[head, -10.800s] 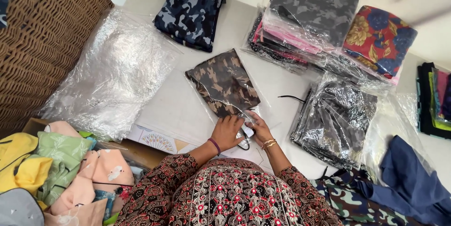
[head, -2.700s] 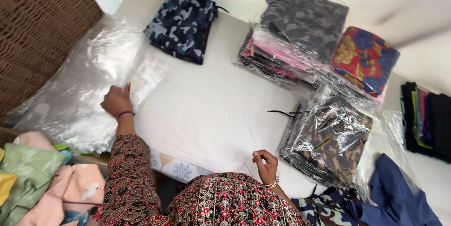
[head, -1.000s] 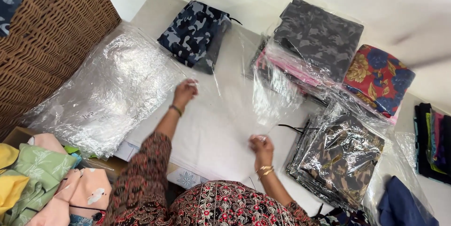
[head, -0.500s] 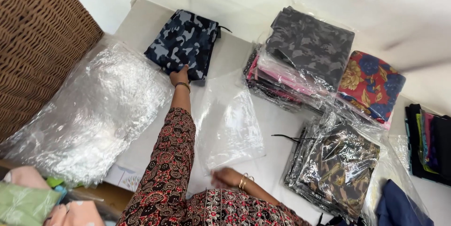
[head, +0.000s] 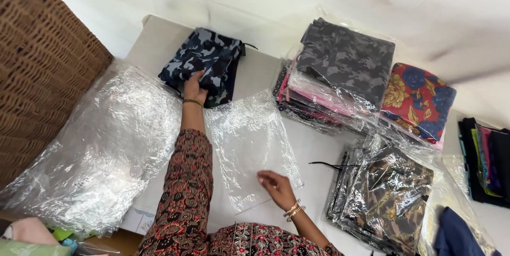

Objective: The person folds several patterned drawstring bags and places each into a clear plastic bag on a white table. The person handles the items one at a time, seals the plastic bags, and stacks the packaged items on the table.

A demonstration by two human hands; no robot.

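- The left hand (head: 194, 88) reaches across the white table (head: 154, 35) to the blue camouflage cloth (head: 204, 64); its fingers curl over the near edge of the pile, gripping the top piece, it seems, though the fingertips are partly hidden in the folds.
- That cloth lies at the far left of the table, just beyond the clear bag (head: 249, 144) and touching its upper corner.
- The right hand (head: 275, 184) rests on the bag's near right edge, fingers loosely bent and pressing down; this likely keeps the slippery film flat and in place while the other arm stretches out.
- The bag lies flat and empty in the middle of the table, right in front of the person, within easy reach of both hands.
- A heap of empty clear bags (head: 101, 149) sits to the left, beside the wicker wall (head: 42, 75).
- Packed stacks line the right side: a grey camouflage one (head: 348, 59) on top of pink and dark pieces, a red floral one (head: 419, 99) next to it, and a brown camouflage pack (head: 388, 197) nearer, all wrapped in film.
- Dark folded cloths (head: 486, 160) lie at the far right edge, apart from the wrapped stacks.
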